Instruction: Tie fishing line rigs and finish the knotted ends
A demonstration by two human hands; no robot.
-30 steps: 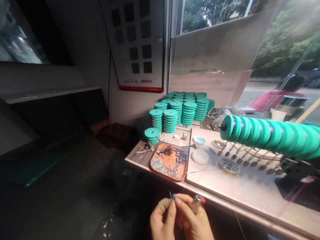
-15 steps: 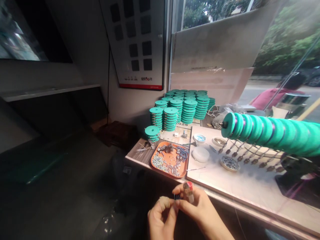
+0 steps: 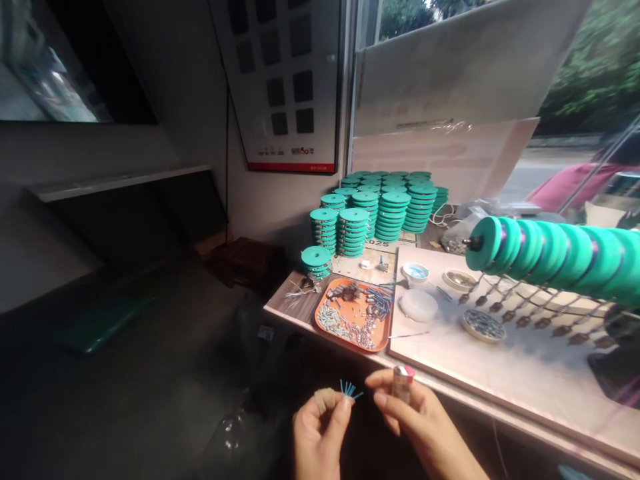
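Observation:
My left hand (image 3: 318,433) is low in the middle, below the table's front edge. Its thumb and forefinger pinch a small fan of thin blue strands (image 3: 349,390); a tan wrap covers one fingertip. My right hand (image 3: 420,423) is just to its right, closed round a small silver lighter with a red top (image 3: 403,381), held upright. The two hands are slightly apart. Just beyond them, on the table, lies an orange tray (image 3: 354,315) of small metal and blue parts.
Stacks of teal discs (image 3: 376,210) stand at the table's back. A row of teal spools (image 3: 560,252) on a horizontal rod reaches in from the right, with weights hanging below it. Small dishes (image 3: 481,325) and a white lid (image 3: 419,305) rest on the pale board. Dark floor lies left.
My hands, touching before, have drawn apart. The blue strands now stand fanned above my left fingertips, and the lighter has moved right with my right hand. The camera has shifted slightly left.

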